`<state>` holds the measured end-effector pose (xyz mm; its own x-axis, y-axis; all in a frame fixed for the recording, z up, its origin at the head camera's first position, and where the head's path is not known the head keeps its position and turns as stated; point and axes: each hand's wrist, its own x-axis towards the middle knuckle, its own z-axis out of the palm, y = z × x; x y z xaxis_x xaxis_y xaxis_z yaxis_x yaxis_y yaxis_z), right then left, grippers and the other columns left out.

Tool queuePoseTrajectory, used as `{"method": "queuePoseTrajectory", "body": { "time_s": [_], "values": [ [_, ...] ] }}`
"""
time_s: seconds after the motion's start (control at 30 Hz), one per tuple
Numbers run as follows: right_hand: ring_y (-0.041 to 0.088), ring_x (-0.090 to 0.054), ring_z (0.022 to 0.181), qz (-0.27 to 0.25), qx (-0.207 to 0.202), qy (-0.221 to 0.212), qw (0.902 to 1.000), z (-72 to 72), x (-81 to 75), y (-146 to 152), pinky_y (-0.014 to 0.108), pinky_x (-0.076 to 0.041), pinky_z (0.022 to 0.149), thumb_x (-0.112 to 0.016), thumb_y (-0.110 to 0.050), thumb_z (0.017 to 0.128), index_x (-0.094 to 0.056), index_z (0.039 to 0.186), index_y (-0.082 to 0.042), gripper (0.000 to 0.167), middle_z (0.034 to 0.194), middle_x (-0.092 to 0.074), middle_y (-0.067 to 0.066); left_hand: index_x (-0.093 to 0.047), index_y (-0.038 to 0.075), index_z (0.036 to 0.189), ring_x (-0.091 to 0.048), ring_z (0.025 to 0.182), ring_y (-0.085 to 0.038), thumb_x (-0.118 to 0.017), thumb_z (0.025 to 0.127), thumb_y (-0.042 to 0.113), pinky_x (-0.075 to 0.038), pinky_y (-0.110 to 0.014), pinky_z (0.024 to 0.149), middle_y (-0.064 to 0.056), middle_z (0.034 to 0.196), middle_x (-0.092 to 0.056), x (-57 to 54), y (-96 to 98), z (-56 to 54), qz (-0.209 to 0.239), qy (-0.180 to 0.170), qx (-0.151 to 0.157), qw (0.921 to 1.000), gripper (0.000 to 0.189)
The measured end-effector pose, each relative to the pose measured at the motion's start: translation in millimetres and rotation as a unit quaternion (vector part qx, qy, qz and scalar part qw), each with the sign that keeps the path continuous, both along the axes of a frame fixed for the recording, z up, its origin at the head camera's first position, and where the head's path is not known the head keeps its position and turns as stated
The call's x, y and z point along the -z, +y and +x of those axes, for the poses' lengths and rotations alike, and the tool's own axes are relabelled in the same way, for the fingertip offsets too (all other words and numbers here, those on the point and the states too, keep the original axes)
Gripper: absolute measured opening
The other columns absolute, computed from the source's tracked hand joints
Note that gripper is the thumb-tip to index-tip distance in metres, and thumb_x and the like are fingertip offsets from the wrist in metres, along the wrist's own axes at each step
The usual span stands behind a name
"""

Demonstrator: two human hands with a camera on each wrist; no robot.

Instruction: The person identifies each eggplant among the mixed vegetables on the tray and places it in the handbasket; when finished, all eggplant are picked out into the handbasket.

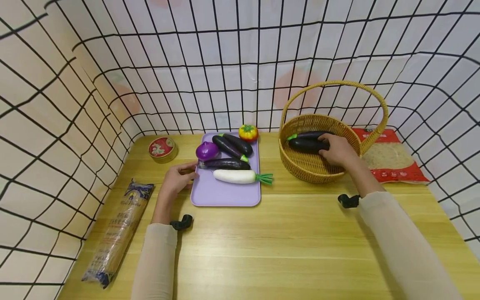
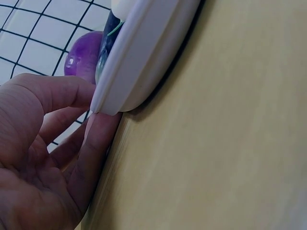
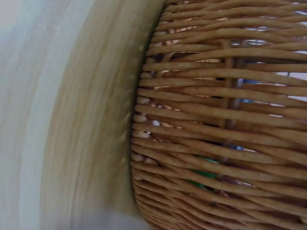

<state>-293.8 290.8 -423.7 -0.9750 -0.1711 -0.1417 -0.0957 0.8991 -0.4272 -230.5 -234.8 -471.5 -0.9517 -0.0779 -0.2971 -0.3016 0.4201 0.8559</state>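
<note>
Wooden table, grid behind: the left hand pinches the tray's left rim, while the right hand, down in the basket, grips the nearer eggplant of two. Three more eggplants lie on the tray with onion and radish, pumpkin at its corner; tin and pasta left, packet right.

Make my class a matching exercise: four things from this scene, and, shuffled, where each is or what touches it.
1. Flat lilac tray
2. Round woven yellow basket
3. Long white radish
4. Round red-topped tin

A. Lies on the tray
B. Stands left of the tray
C. Pinched by the left hand
D. Has the right hand inside

Pairs: 1-C, 2-D, 3-A, 4-B
</note>
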Motion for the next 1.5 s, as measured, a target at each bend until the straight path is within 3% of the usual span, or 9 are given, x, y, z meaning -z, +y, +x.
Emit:
{"method": "queuePoseTrajectory", "body": {
  "time_s": [0.17,0.37,0.57,0.73,1.13,1.5],
  "values": [
    [0.053,-0.040,0.137,-0.027,0.004,0.012,0.9996,11.8,-10.0,-2.2,0.070,-0.035,0.112,-0.061,-0.021,0.102,-0.045,0.149,-0.002,0.053,0.145,-0.050,0.032,-0.063,0.026,0.143,-0.061,0.119,-0.027,-0.070,0.098,0.016,-0.063,-0.027,0.080,-0.010,0.142,-0.061,0.9,0.1,0.7,0.004,0.001,0.001,1.0000,0.047],
    [0.047,-0.049,0.131,-0.067,0.007,0.043,0.9968,32.2,-22.7,-11.7,0.066,-0.042,0.107,-0.063,-0.027,0.103,-0.049,0.146,-0.003,0.051,0.143,-0.054,0.028,-0.063,0.025,0.143,-0.060,0.120,-0.027,-0.070,0.098,0.015,-0.063,-0.028,0.081,-0.010,0.142,-0.060,3.8,-0.7,-0.1,0.010,0.004,0.000,0.9999,0.047],
    [0.039,-0.058,0.123,-0.129,0.000,0.083,0.9881,53.3,-29.6,-32.5,0.058,-0.049,0.100,-0.064,-0.037,0.102,-0.056,0.142,-0.007,0.050,0.136,-0.061,0.021,-0.064,0.025,0.143,-0.061,0.118,-0.027,-0.070,0.097,0.016,-0.063,-0.028,0.079,-0.010,0.141,-0.061,4.8,-1.8,-0.7,0.007,0.009,0.002,0.9999,0.047],
    [0.035,-0.059,0.121,-0.179,-0.022,0.100,0.9785,62.7,-29.2,-56.4,0.054,-0.050,0.102,-0.066,-0.035,0.101,-0.060,0.138,-0.008,0.046,0.134,-0.064,0.018,-0.063,0.025,0.143,-0.062,0.118,-0.027,-0.070,0.097,0.016,-0.063,-0.028,0.079,-0.010,0.142,-0.061,4.4,-1.9,-0.5,0.009,0.008,0.001,0.9999,0.047],
    [0.027,-0.065,0.113,-0.243,-0.095,0.087,0.9615,68.7,-18.6,-124.9,0.047,-0.057,0.098,-0.071,-0.031,0.099,-0.063,0.134,-0.011,0.041,0.130,-0.068,0.009,-0.063,0.026,0.143,-0.061,0.120,-0.028,-0.070,0.097,0.015,-0.064,-0.029,0.080,-0.009,0.142,-0.060,4.4,-1.8,-0.6,0.008,0.006,-0.002,0.9999,0.047],
    [0.027,-0.066,0.113,-0.255,-0.100,0.037,0.9610,58.7,-5.9,-156.5,0.044,-0.058,0.098,-0.070,-0.032,0.099,-0.063,0.133,-0.009,0.041,0.130,-0.068,0.015,-0.063,0.025,0.143,-0.061,0.117,-0.027,-0.070,0.097,0.015,-0.063,-0.028,0.078,-0.010,0.140,-0.061,4.8,-1.1,-1.1,0.005,0.009,-0.001,0.9999,0.047]
  ]
}}
